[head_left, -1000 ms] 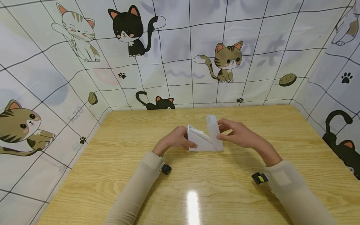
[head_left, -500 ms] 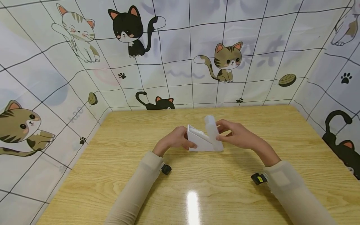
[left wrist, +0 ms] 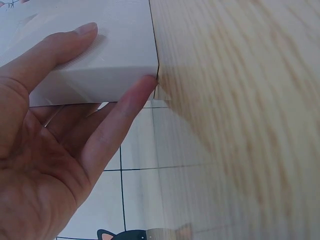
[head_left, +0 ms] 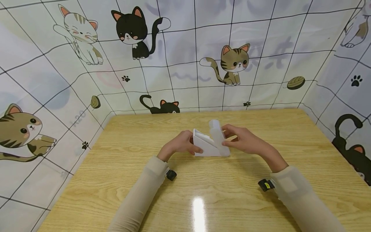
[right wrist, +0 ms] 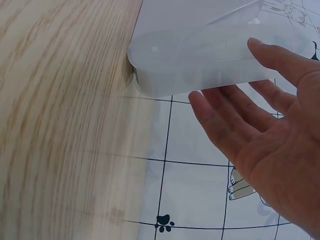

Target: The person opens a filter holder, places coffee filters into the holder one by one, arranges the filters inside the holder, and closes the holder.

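Note:
A white wedge-shaped box (head_left: 206,148) with a sloping open top stands on the table. My left hand (head_left: 183,141) grips its tall left end, the thumb on the near face and the other fingers around the end, as the left wrist view shows. At the box's low right end leans a long translucent cover (head_left: 216,136) with rounded ends, tilted to the left above the slope. My right hand (head_left: 244,140) holds this cover between thumb and fingers from the right. Whether the cover is hinged to the box cannot be made out. What lies inside the box is mostly hidden.
The wooden table (head_left: 162,199) reaches to a cat-print cloth (head_left: 185,71) at the back and both sides. Small black cameras sit at the left wrist (head_left: 171,175) and the right wrist (head_left: 266,184). Light reflects off the front of the table.
The top of the translucent cover has tipped a little to the left, over the box, and my right hand has shifted slightly with it. The left hand and the box have stayed put.

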`<state>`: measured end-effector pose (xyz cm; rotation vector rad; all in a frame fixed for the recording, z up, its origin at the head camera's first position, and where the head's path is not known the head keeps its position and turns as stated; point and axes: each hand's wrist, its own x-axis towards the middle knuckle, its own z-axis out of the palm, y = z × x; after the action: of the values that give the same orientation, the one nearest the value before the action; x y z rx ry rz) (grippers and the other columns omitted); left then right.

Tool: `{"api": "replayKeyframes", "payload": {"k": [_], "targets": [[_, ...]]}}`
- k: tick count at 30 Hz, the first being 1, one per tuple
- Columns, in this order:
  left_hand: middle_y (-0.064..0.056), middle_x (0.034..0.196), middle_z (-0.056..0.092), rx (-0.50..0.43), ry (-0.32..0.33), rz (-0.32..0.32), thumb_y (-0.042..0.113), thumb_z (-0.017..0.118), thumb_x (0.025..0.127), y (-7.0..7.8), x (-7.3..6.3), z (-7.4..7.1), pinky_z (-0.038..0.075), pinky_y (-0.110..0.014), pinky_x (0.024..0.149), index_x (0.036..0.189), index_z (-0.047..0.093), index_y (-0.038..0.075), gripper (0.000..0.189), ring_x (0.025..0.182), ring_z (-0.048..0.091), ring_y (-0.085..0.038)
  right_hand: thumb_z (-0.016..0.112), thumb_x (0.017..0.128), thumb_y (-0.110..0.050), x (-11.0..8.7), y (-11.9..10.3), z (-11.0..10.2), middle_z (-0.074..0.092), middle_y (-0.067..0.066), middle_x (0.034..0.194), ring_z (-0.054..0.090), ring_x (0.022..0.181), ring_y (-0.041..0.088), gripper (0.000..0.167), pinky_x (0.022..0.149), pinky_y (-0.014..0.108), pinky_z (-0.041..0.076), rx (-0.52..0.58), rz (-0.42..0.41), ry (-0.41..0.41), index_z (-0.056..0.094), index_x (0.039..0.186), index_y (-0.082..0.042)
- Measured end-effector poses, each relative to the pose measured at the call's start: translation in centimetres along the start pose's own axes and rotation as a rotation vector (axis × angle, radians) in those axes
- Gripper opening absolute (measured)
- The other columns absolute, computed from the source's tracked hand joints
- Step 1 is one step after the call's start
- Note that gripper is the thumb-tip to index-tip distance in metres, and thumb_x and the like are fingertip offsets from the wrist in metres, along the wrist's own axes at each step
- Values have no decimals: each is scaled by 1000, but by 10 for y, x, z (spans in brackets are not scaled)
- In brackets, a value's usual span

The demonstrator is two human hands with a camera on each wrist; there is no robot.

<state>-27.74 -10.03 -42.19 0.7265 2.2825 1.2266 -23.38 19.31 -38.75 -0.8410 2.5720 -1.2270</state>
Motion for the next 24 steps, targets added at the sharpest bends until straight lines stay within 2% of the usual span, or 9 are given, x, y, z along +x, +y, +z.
{"api": "replayKeyframes", "payload": {"k": [24], "targets": [[-11,102,78,-4,-8,10,9,85,85,-2,2,-1,66,-40,68,117,73,8,35,79,74,-17,70,100,-14,3,2,8,70,16,126,66,118,35,43,91,49,62,-27,-32,-24,56,140,-8]]}}
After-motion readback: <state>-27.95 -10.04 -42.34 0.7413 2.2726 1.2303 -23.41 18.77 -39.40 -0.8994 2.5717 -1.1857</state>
